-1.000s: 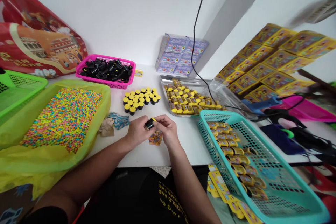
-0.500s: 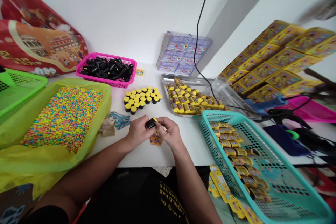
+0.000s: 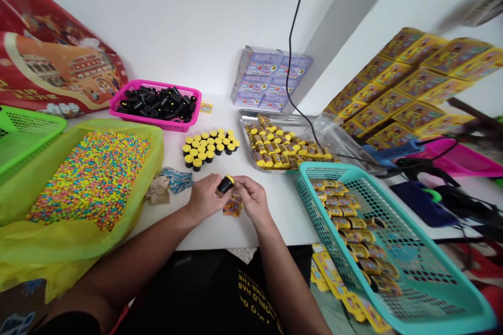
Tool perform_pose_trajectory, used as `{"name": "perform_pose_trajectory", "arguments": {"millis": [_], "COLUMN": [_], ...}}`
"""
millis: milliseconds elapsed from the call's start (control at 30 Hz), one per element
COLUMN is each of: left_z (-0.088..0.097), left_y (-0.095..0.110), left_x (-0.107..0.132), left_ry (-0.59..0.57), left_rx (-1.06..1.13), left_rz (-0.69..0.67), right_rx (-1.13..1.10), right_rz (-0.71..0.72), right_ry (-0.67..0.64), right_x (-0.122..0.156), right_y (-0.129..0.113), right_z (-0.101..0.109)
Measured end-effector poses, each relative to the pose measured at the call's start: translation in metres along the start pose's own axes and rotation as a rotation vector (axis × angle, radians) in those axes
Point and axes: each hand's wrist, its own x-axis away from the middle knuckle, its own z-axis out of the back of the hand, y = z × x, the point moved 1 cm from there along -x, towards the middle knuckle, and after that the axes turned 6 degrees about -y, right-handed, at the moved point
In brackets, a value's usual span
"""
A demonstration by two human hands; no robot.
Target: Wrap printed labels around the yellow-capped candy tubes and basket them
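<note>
My left hand [image 3: 206, 195] is closed around a small black container with a yellow lid [image 3: 226, 185], tilted, lid end up and to the right. Close to the lid, the fingers of my right hand [image 3: 251, 198] are pinched together; what is between them is too small to make out. Beneath my hands lies a small pile of printed labels [image 3: 232, 205] on the white table [image 3: 275, 214]. Just beyond stands a cluster of black containers with yellow lids [image 3: 210, 146], upright. A crumpled blue-and-white wrapper [image 3: 181, 181] and a brown paper scrap [image 3: 157, 190] lie left of my left hand.
On the left sits a yellow-lined bin [image 3: 157, 141] of coloured candies. Behind it, a pink basket [image 3: 157, 124] holds black containers. A metal tray [image 3: 244, 138] and a teal basket [image 3: 306, 188] hold labelled containers at right. A black cable [image 3: 290, 47] hangs over the tray.
My right fingertips have shifted slightly off the lid's edge, and more of the black container shows. The whole view has moved a little, so things sit slightly further left.
</note>
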Motion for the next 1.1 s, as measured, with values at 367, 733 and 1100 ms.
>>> {"name": "perform_pose_trajectory", "arguments": {"millis": [367, 733, 1100], "left_z": [-0.001, 0.003, -0.001], "left_y": [-0.005, -0.013, -0.003], "left_x": [-0.009, -0.019, -0.012], "left_ry": [-0.265, -0.140, -0.264], "left_rx": [0.963, 1.346, 1.200], "left_rz": [0.589, 0.844, 0.701], "right_rx": [-0.441, 0.070, 0.771], "right_rz": [-0.144, -0.037, 0.192], "right_ry": [0.332, 0.220, 0.146], "right_x": [-0.008, 0.014, 0.015], "right_y": [0.013, 0.003, 0.000], "right_z": [0.000, -0.001, -0.009]}}
